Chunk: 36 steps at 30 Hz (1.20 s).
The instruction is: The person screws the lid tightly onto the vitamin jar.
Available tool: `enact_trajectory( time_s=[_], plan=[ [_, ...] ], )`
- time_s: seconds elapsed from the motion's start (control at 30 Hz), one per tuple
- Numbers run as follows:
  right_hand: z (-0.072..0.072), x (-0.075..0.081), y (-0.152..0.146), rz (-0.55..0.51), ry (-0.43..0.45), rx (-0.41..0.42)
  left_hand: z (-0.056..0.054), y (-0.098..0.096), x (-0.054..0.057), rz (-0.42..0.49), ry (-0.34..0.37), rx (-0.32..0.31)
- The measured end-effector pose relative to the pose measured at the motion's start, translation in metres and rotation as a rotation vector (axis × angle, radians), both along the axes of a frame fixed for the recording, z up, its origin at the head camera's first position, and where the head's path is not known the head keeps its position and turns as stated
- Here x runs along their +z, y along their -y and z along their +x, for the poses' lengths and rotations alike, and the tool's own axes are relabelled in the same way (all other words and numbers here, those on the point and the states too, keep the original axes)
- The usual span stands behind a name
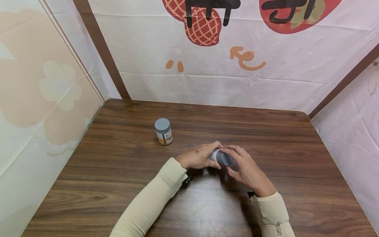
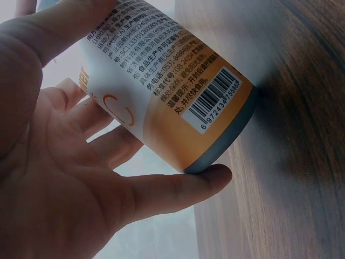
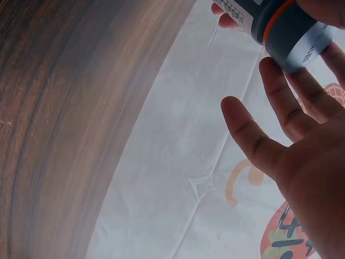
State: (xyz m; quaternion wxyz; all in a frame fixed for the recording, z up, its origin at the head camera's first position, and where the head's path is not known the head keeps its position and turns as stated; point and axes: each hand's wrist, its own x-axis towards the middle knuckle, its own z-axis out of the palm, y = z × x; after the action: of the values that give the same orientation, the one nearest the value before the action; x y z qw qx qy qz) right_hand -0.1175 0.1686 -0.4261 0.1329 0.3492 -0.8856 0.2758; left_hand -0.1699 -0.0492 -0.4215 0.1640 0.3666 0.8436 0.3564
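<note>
My left hand (image 1: 199, 157) grips a jar (image 1: 215, 155) tilted just above the wooden table, its grey lid (image 1: 226, 159) turned toward my right side. In the left wrist view, the label (image 2: 178, 81) shows white and orange areas, printed text and a barcode. The left thumb and fingers curl round the body, one finger against the grey base edge. My right hand (image 1: 247, 168) has its thumb and some fingertips around the lid; an orange ring (image 3: 276, 20) shows beneath that lid in the right wrist view. The little finger stands off from it.
A second jar (image 1: 164, 132) with a grey lid stands upright on the brown wooden table (image 1: 124, 164), left of and beyond my hands. Printed cloth walls (image 1: 189, 87) border the table at the back and both sides.
</note>
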Motion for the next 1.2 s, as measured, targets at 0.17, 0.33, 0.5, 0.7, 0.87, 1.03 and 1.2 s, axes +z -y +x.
enact_trajectory(
  time_s=[0.17,0.33,0.5,0.7,0.87,1.03,1.2],
  plan=[
    [-0.0005,-0.0006,-0.0002,0.000,0.012,-0.007,-0.0005,-0.0010,-0.0005,0.002,-0.016,-0.008],
    [0.0000,-0.0008,0.0001,-0.007,0.024,-0.020,-0.0006,-0.0008,-0.0003,0.011,-0.025,-0.019],
    [0.0018,-0.0003,0.0001,-0.008,0.044,-0.044,-0.0006,-0.0001,-0.0003,0.015,-0.007,-0.019],
    [0.0029,0.0017,0.0013,-0.008,0.091,-0.063,-0.0007,-0.0005,-0.0010,0.013,-0.005,-0.012],
    [0.0042,0.0038,0.0021,0.007,0.151,-0.101,-0.0007,-0.0005,-0.0007,0.003,-0.006,-0.008],
    [0.0041,0.0033,0.0016,0.012,0.148,-0.121,-0.0004,0.0000,0.0000,0.007,0.001,-0.018],
    [0.0027,0.0032,0.0011,0.019,0.074,-0.088,-0.0005,-0.0001,0.0007,-0.006,-0.021,-0.018]
  ],
)
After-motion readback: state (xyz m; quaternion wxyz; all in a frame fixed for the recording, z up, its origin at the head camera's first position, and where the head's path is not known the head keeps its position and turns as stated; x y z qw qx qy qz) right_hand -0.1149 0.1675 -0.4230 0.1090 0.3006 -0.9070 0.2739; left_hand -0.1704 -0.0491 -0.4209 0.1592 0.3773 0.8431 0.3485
